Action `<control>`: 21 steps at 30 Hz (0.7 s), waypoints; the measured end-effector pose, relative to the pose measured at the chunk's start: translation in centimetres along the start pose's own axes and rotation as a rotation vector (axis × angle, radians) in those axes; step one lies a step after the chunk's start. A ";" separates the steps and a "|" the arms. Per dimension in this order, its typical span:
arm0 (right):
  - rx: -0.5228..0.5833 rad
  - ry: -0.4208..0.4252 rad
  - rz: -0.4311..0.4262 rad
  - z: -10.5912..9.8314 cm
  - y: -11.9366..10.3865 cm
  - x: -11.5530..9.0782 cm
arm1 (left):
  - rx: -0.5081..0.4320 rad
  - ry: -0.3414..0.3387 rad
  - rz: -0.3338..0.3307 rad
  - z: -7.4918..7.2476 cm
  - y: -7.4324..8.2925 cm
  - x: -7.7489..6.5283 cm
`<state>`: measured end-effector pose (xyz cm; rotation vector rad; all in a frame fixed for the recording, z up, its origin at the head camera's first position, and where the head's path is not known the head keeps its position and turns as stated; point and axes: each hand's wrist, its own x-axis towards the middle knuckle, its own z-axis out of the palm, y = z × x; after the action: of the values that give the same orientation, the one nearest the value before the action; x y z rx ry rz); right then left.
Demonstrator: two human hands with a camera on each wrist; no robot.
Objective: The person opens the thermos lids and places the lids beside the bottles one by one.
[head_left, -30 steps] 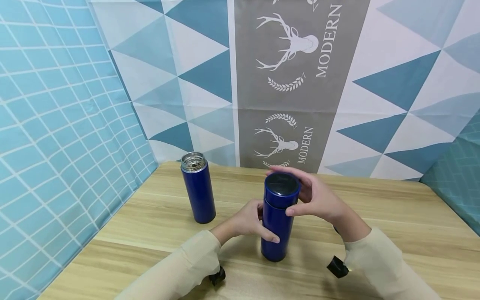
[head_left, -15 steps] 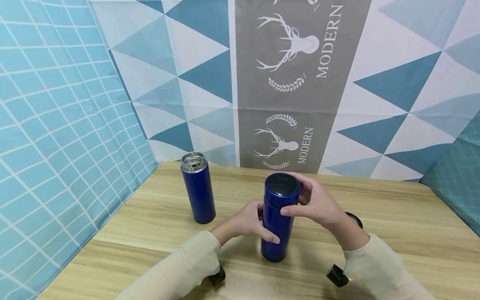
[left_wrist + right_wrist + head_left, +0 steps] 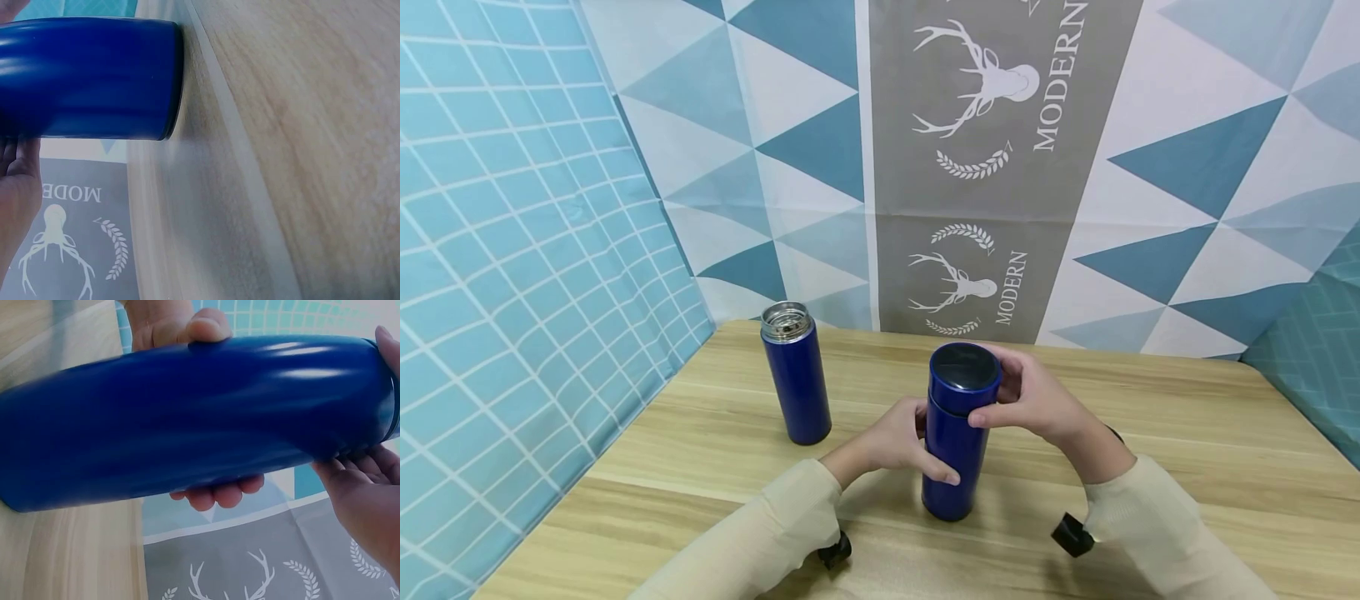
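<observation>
A blue thermos point(image 3: 953, 454) stands upright on the wooden table in the head view, its blue lid point(image 3: 964, 379) with a glossy black top in place. Curled around the body from the left is my left hand point(image 3: 898, 442), thumb across the front; the right wrist view shows its fingertips beneath the bottle. My right hand point(image 3: 1037, 400) holds the top from the right, thumb near the seam under the lid, other fingers partly hidden behind. In the left wrist view, the thermos's base point(image 3: 169, 81) meets the tabletop. A second blue thermos point(image 3: 797, 383), lidless with its steel mouth showing, stands at left.
The light wooden table point(image 3: 700, 450) reaches back to a patterned cloth backdrop point(image 3: 812, 167) with a deer print. A blue grid-patterned cloth point(image 3: 512, 250) borders the left side. Black wrist-strap parts point(image 3: 1072, 535) stick out by the sleeves.
My right fingers have slid from across the lid's back around to its right rear, and the thumb has shifted slightly along the seam. The left hand and both thermoses stay put.
</observation>
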<state>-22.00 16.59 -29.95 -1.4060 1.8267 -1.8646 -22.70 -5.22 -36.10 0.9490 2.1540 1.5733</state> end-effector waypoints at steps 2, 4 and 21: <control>0.004 -0.017 -0.004 -0.1 0.0 0.1 | 0.001 0.002 0.001 0.0 0.0 0.0; 0.004 -0.034 -0.008 -0.3 0.1 0.2 | 0.001 0.004 -0.003 0.0 0.0 -0.1; 0.082 -0.160 0.024 -1.7 0.7 0.9 | -0.018 -0.009 -0.013 0.0 0.0 -0.1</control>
<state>-24.00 16.92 -29.80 -1.4526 1.6651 -1.7400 -22.63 -5.24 -36.08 0.9322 2.1326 1.5765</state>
